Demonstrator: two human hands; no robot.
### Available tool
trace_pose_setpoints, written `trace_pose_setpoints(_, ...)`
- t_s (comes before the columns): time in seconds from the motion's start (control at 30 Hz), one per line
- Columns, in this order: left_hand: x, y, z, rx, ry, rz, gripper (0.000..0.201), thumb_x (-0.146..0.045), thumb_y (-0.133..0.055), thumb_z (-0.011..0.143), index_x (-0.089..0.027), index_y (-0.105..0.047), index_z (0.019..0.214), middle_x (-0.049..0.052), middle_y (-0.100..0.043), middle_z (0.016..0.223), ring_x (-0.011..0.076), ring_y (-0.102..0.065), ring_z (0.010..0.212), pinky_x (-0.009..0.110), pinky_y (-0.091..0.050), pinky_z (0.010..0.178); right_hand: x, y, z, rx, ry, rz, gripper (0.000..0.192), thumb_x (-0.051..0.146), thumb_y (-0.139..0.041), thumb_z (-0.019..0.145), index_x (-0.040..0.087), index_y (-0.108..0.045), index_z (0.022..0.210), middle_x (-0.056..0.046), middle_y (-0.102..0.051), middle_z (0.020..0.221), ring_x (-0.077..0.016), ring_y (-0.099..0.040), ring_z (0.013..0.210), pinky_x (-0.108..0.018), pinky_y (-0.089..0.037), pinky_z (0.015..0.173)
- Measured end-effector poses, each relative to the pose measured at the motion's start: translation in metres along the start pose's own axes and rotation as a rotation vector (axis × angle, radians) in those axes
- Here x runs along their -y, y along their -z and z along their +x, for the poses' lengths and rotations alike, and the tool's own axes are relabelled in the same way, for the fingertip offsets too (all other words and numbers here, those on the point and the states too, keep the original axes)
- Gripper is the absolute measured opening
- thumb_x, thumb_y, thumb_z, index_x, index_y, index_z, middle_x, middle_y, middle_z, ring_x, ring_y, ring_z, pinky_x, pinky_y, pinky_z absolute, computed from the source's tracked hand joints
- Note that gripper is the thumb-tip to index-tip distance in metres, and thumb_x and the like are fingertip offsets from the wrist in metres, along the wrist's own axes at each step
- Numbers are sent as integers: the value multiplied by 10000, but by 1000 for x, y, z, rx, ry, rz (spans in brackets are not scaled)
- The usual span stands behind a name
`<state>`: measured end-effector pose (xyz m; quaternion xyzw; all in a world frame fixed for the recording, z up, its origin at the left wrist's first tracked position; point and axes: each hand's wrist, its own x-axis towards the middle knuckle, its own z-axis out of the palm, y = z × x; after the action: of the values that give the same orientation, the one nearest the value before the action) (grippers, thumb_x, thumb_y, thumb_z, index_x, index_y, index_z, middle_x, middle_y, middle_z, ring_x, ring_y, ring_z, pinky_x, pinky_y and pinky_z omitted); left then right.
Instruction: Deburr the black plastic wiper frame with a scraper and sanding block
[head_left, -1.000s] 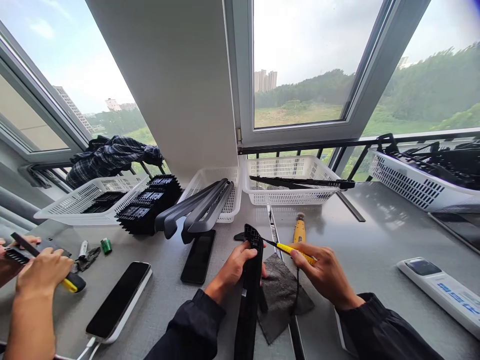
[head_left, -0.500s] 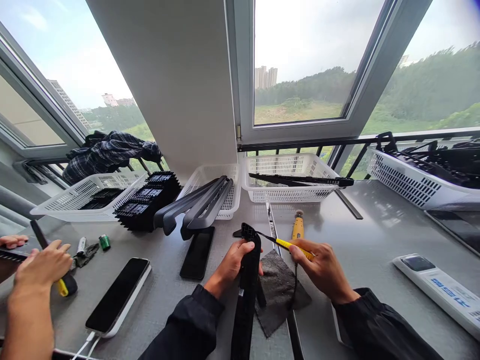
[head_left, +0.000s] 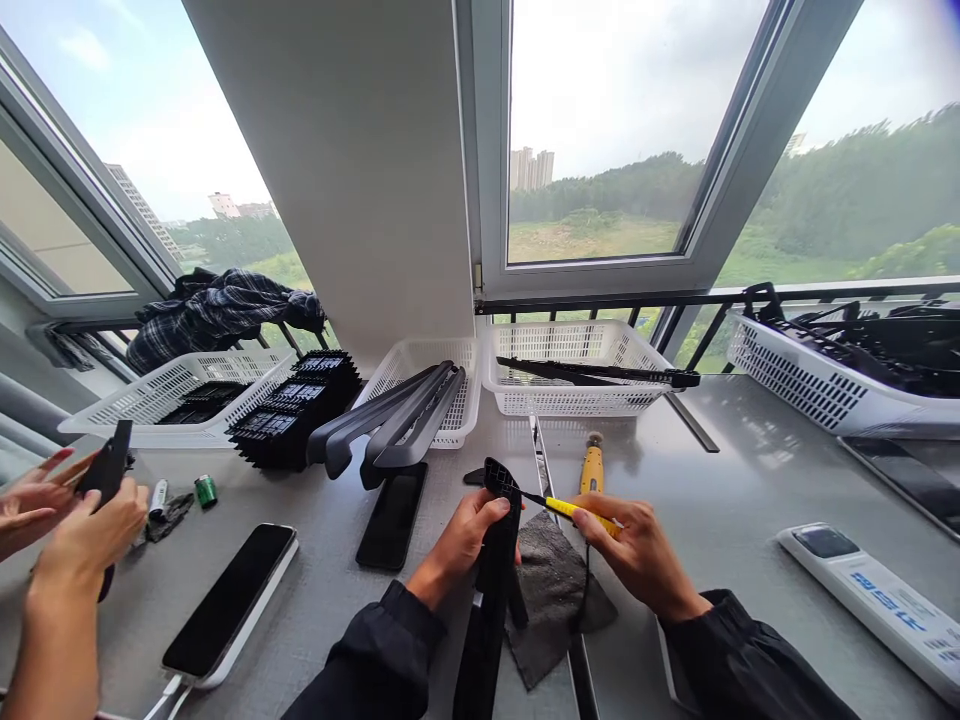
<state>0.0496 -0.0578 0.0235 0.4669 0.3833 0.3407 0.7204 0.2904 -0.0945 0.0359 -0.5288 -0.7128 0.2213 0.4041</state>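
My left hand point(head_left: 474, 530) is closed around a long black plastic strip point(head_left: 491, 600), its ribbed, hollow upper end showing above the fingers. My right hand point(head_left: 637, 550) grips a slim tool with a yellow handle point(head_left: 561, 507) and a thin dark shaft; the shaft reaches the strip's upper end, but whether it touches I cannot tell. Below the right hand lies a dark grey cloth point(head_left: 551, 600) on the metal table. Just beyond that hand rests a yellow rotary tool point(head_left: 592, 466) with a round tip. A small dark piece point(head_left: 474, 477) lies behind the strip.
White baskets point(head_left: 570, 405) line the window side, with grey curved bars point(head_left: 409, 430) and stacked black parts point(head_left: 292, 412) alongside. Two phones point(head_left: 232, 600) point(head_left: 392, 515) lie to the left. A white device point(head_left: 874, 590) sits right. Another person's hands point(head_left: 97, 530) hold a dark piece at left.
My hands keep their holds, and the tool's tip stays by the strip's upper end. The view has tilted slightly up. At left, the other person's hands have raised a dark piece.
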Motion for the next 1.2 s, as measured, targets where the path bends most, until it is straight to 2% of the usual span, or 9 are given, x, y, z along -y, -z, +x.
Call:
trace_pose_setpoints(0.2,3,-5,1,74,19,37,573,-702,-731,827,-212,-532,1047,-58,-612,576,171,-631,417,221,-430,399,0,1,1,-21,15,-41,396,447,-547,1020,207,-835,894,-38,-800,791,-196,-714,704,-268,-487,672)
trace_pose_setpoints(0.37,6,-4,2,102,20,62,589,-728,-728,812,-209,-524,1000,-58,-592,607,164,-635,417,214,-427,388,-5,7,2,-105,-37,-62,437,486,-543,1020,188,-824,867,-33,-763,703,-174,-670,609,-258,-465,602)
trace_pose_setpoints(0.43,5,-4,2,98,8,72,583,-722,-727,818,-205,-534,1004,-59,-585,617,163,-641,429,213,-429,391,-4,9,2,-105,-35,-49,452,492,-531,1021,184,-817,856,-34,-757,689,-172,-661,598,-258,-464,597)
trace_pose_setpoints(0.57,4,-5,2,74,0,80,605,-719,-742,817,-199,-549,1061,-50,-613,651,161,-645,431,216,-444,396,-2,8,3,-18,15,-55,453,491,-525,1018,191,-824,853,-33,-758,706,-171,-656,614,-256,-451,601)
trace_pose_setpoints(0.73,6,-4,2,88,-9,74,615,-708,-750,821,-193,-571,1104,-45,-627,662,154,-648,425,199,-442,383,-4,7,4,-90,-34,-74,509,510,-500,1030,187,-785,759,-11,-677,599,-155,-603,545,-250,-413,548)
trace_pose_setpoints(0.9,8,-4,1,94,-4,49,568,-676,-741,839,-192,-576,1087,-43,-626,648,159,-658,429,198,-454,384,-4,5,3,-52,-7,-59,520,540,-490,1030,192,-794,791,-7,-677,610,-154,-603,555,-251,-421,559)
trace_pose_setpoints(1.0,6,-5,1,87,-1,53,591,-688,-745,825,-192,-570,1096,-52,-610,629,163,-647,417,203,-445,370,-5,5,3,-95,-34,-62,516,533,-498,1031,185,-786,781,-3,-665,599,-148,-601,543,-247,-418,555)
trace_pose_setpoints(1.1,3,-6,0,77,8,63,606,-707,-750,811,-197,-558,1077,-49,-615,633,167,-650,427,210,-449,375,-6,5,3,-126,-43,-61,506,512,-500,1040,182,-785,782,-5,-686,616,-153,-621,549,-249,-430,559)
trace_pose_setpoints(1.2,0,-7,0,75,10,65,604,-714,-745,812,-197,-561,1066,-42,-626,628,167,-647,426,214,-455,386,-5,2,2,-98,3,-51,450,478,-515,1044,196,-820,870,-14,-749,692,-167,-668,602,-248,-468,596)
